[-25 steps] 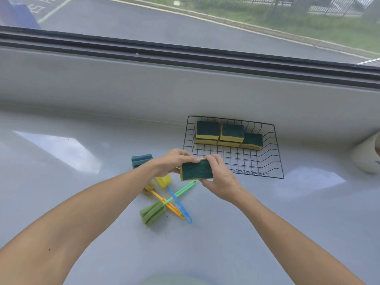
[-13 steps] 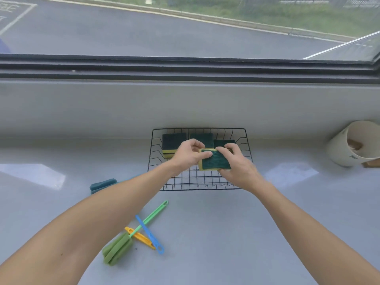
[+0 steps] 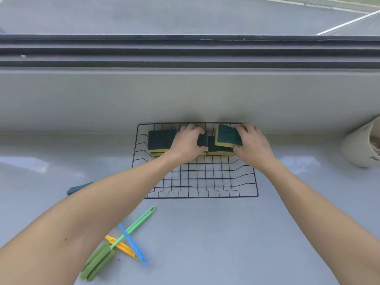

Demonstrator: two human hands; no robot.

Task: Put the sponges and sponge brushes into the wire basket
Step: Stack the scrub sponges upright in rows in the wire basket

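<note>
A: What is seen in the head view at the hands?

B: A tilted sponge [image 3: 227, 135] is gripped by the right hand [image 3: 254, 146], fingers curled over its far edge and thumb at its near edge; it is held against the sponge stack [image 3: 218, 150] lying just under the thumb. The middle sponge [image 3: 202, 140] is gripped by the left hand [image 3: 187, 144], fingers curled over its top and thumb beneath.

A: Where are the other things placed?

B: All of this is contained in the far part of the wire basket [image 3: 197, 182]. A further sponge pile [image 3: 161, 140] is found just left of the left fingers. Well behind the fingers, toward the viewer, three crossed brushes are laid on the counter [image 3: 205, 243]: green sponge brush [image 3: 98, 262], blue brush [image 3: 133, 245], yellow brush [image 3: 121, 245]. A teal sponge [image 3: 79, 188] is partly hidden by the left forearm. A white cup [image 3: 362, 149] is seen far right of the right fingers.
</note>
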